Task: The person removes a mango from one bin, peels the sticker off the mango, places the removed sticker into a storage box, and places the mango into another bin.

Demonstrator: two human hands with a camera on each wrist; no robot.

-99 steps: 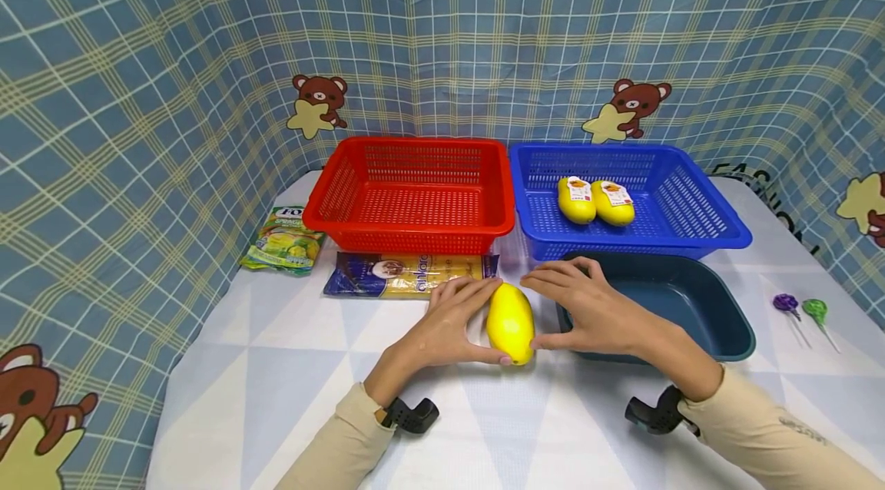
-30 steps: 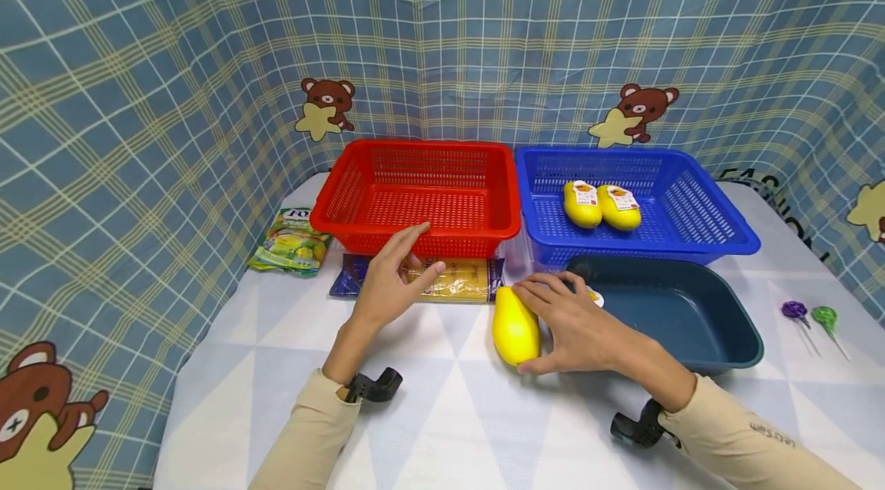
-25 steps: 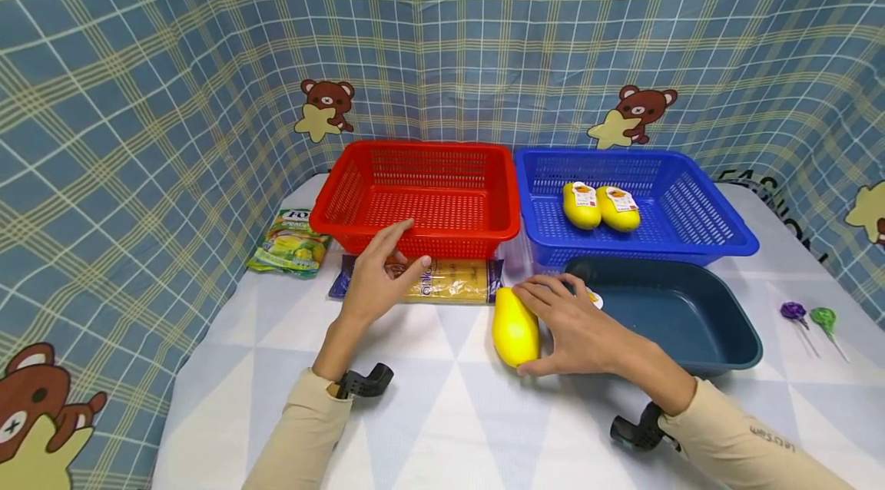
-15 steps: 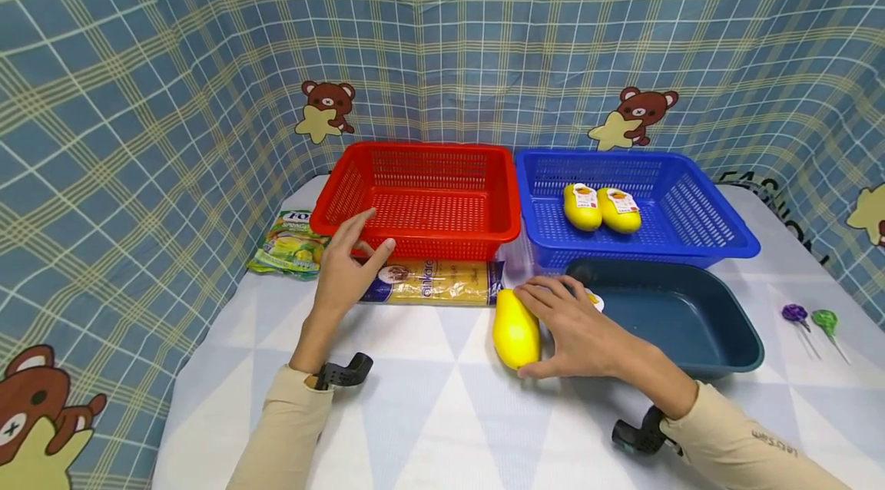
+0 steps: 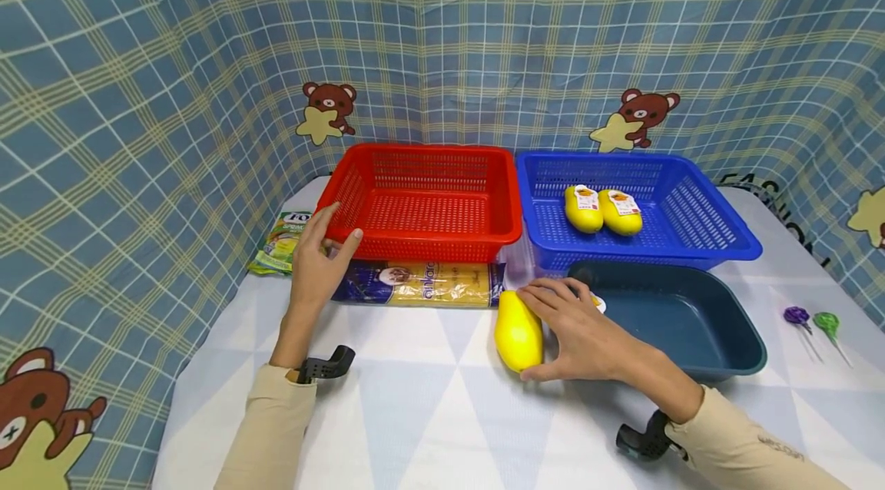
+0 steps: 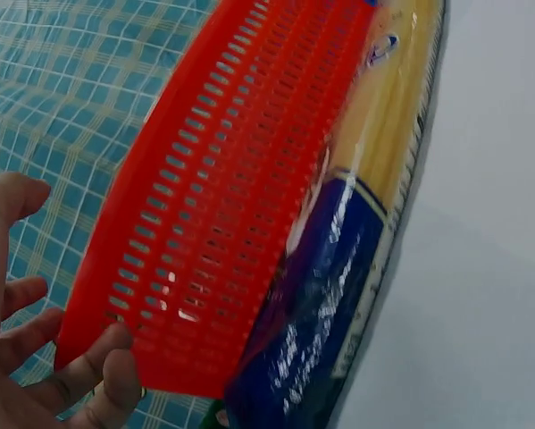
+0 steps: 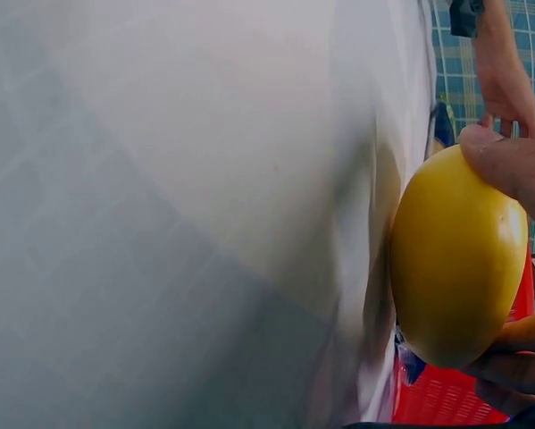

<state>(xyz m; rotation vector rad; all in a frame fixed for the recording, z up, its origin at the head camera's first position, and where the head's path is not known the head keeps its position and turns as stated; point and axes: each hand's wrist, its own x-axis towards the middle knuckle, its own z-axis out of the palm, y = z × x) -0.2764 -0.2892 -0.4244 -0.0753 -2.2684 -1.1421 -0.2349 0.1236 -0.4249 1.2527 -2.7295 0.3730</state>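
My right hand [image 5: 588,336] holds a yellow mango [image 5: 518,332] low over the white table, thumb at its near end and fingers at its far end. In the right wrist view the mango [image 7: 459,259] shows smooth and plump between thumb and fingers. A white sticker peeks out beside the knuckles. My left hand [image 5: 318,267], fingers relaxed and holding nothing, is at the front left corner of a red basket [image 5: 432,248]. In the left wrist view its fingers overlap the basket's end. Below that basket lies a pack of spaghetti [image 5: 442,284].
Two stickered mangoes [image 5: 603,212] lie in a blue basket [image 5: 636,253] at the back right. A dark teal tub [image 5: 754,344] stands in front, close to my right forearm. Two lollipops [image 5: 812,319] lie at far right. A green packet [image 5: 276,252] is partly hidden behind my left hand.
My left hand has let go of the mango and moved left, past the spaghetti, to the red basket's corner. The right hand stays around the mango, almost in place.
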